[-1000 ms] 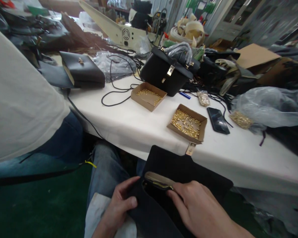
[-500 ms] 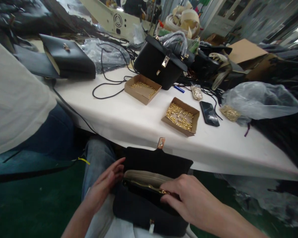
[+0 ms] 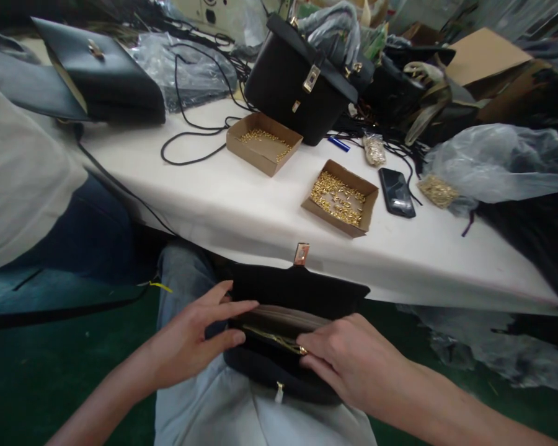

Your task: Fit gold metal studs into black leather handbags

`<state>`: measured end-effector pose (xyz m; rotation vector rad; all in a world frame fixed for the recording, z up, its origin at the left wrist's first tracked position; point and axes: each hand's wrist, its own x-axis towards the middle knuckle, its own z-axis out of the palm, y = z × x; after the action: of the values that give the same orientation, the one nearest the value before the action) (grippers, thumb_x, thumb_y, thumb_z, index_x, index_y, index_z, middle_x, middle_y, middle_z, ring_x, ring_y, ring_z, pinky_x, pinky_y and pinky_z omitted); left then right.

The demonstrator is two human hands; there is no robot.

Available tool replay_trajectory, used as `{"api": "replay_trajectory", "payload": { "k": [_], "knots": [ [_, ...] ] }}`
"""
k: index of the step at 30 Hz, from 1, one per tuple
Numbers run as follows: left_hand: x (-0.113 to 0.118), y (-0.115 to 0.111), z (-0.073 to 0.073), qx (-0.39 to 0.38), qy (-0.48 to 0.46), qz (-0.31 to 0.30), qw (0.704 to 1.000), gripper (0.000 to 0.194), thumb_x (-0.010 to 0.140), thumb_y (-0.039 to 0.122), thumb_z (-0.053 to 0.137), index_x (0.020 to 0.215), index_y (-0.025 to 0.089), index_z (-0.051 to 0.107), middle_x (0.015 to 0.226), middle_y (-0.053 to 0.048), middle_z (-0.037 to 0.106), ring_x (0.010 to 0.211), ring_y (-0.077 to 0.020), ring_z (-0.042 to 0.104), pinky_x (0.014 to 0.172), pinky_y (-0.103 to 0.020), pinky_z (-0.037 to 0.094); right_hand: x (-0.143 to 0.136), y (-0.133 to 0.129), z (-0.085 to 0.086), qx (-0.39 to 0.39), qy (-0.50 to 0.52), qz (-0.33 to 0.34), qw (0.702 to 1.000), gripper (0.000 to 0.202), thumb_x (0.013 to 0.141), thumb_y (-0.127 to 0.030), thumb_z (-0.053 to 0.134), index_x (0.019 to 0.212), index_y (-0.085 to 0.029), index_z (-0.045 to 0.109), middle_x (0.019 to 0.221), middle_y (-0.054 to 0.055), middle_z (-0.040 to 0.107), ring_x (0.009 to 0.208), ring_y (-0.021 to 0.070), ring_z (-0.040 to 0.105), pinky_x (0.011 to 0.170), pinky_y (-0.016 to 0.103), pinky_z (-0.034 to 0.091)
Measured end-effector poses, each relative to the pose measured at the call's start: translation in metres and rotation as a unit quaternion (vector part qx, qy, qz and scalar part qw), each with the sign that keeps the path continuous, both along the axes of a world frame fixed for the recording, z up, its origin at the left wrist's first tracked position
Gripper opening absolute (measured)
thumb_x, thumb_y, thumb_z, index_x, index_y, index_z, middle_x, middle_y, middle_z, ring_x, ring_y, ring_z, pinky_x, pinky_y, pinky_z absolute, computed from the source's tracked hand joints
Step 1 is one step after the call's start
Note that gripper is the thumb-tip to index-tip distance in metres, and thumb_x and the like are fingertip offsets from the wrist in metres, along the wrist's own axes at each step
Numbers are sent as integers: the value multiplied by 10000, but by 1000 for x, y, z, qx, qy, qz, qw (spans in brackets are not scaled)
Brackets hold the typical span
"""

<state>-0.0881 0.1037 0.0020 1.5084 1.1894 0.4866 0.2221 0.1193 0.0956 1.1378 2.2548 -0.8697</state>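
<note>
On my lap lies a black handbag (image 3: 260, 368) with its flap (image 3: 297, 288) folded back toward the table and a rose-gold clasp plate (image 3: 301, 254) at the flap's tip. Inside, a beige lining and a gold zipper (image 3: 276, 337) show. My right hand (image 3: 348, 359) pinches the zipper's right end, thumb and forefinger together at the gold pull. My left hand (image 3: 199, 331) rests at the bag's left rim, fingers apart, with the forefinger over the lining edge and the thumb by the front edge.
Two cardboard boxes (image 3: 368, 214) (image 3: 260, 158) of small gold parts stand on the white table (image 3: 195, 192). Behind are a black handbag (image 3: 279, 80), a phone (image 3: 397, 192) and clear plastic bags (image 3: 497, 161). A person in a white top (image 3: 23, 179) sits at the left.
My left hand has moved right, from beside the bag onto its left rim, with fingers spread. The bag's front has tipped, showing less of it. The camera view has shifted slightly downward.
</note>
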Motion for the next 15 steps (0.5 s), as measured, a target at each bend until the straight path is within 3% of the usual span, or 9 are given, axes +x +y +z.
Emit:
{"api": "replay_trajectory", "payload": {
  "k": [2,4,7,9,12,15],
  "knots": [
    [4,6,2,18,-2,16,1000,335,886,423,896,1211,343,916,1630,-126,658,1429,-447,682,1210,-546,576,-2,2,3,-1,-16,16,1000,186,1126,-252,662,972,-204,754,960,57,856,829,232,782,652,341,276],
    [9,15,8,32,36,-15,999,254,842,390,923,1093,350,940,1517,-122,711,1322,-419,732,1154,-482,598,-4,3,6,1,-43,21,999,215,1144,-277,644,983,-204,766,961,68,860,851,253,800,654,346,283],
    [22,28,20,17,124,-80,989,270,796,262,908,1048,353,936,1219,-88,719,1033,-307,761,920,-354,601,-8,5,8,8,-70,16,997,245,1151,-309,634,997,-201,791,940,85,865,845,283,821,646,358,284],
    [31,33,24,7,162,-84,983,231,787,176,872,957,322,925,1072,-57,648,898,-247,706,782,-317,522,-10,6,9,10,-74,17,997,240,1145,-304,637,1005,-202,804,931,87,868,832,292,828,632,363,281],
    [40,37,20,-4,165,-82,983,209,736,98,884,834,283,882,1023,-24,584,839,-203,643,712,-308,425,-8,6,9,13,-94,16,995,184,1108,-277,683,1001,-218,820,926,80,873,828,308,837,612,366,287],
    [41,33,10,-23,141,-87,986,178,737,87,891,774,251,835,1012,-9,579,843,-186,635,712,-300,415,0,5,6,29,-128,15,991,81,1042,-246,758,1023,-240,836,910,72,869,799,316,830,609,364,332]
  ]
}}
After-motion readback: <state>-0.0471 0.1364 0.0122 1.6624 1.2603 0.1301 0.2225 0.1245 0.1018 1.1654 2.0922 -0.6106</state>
